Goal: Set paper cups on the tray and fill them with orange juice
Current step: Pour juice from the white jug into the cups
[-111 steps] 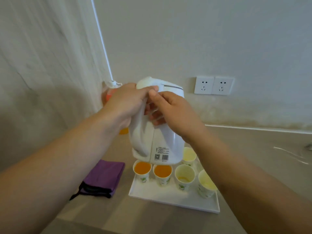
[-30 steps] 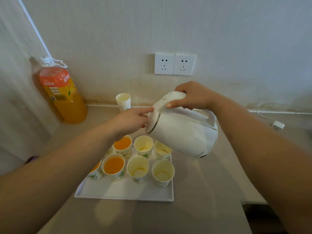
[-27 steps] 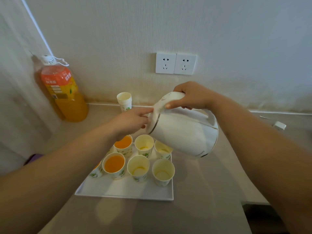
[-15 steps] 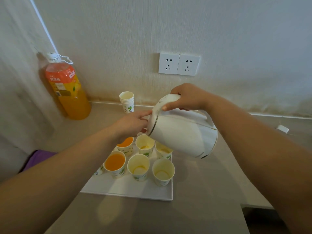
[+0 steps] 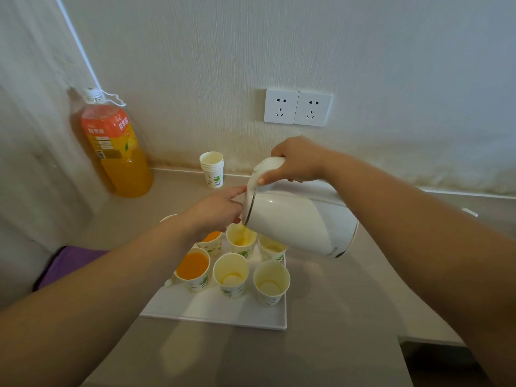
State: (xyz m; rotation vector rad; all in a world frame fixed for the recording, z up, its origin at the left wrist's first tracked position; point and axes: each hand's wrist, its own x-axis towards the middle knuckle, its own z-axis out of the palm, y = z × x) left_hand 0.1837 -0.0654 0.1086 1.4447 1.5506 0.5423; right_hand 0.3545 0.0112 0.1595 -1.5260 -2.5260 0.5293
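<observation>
1. Left of the tray (image 5: 217,314), back by the wall, stands the orange juice bottle (image 5: 122,152); a purple cloth (image 5: 69,261) lies nearer.
2. Over the tray's back row, the left hand (image 5: 215,210) stays at the kettle (image 5: 296,222), forefinger straight against its lid edge. Whether the tucked fingers grip cannot be told.
3. Juice now runs from the tilted kettle into the back-middle paper cup (image 5: 241,241), fuller than half a second ago.
4. Above the tray's back right corner, the right hand (image 5: 296,163) clamps the kettle's handle, thumb on the lid.

One head-worn camera looked forward and down, close over the tray (image 5: 212,311); the wall (image 5: 363,51) stood straight ahead.
</observation>
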